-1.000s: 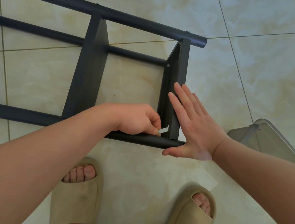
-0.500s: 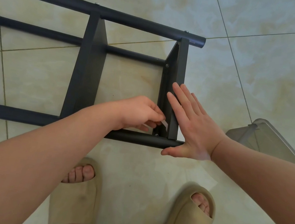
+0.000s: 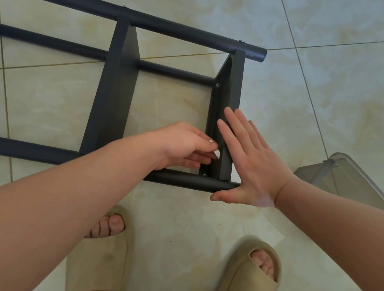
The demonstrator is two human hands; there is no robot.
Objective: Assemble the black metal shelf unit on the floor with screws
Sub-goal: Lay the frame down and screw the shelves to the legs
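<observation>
While the black shelf frame (image 3: pixel 115 93) lies on the tiled floor (image 3: pixel 333 113), its long tubes running left to right, its end panel (image 3: pixel 236 83) is braced by the right hand (image 3: pixel 251 161), laid flat with fingers straight. A small pale tool (image 3: pixel 216 153) is pinched in the left hand (image 3: pixel 181 141), just inside that panel. The screw (image 3: pixel 204 175) at the panel's near corner lies just below the tool, toward the person, so the left hand is judged nearer.

forearms (image 3: pixel 60 202) bare | beige open-toe slides (image 3: pixel 98 261) on both feet
</observation>
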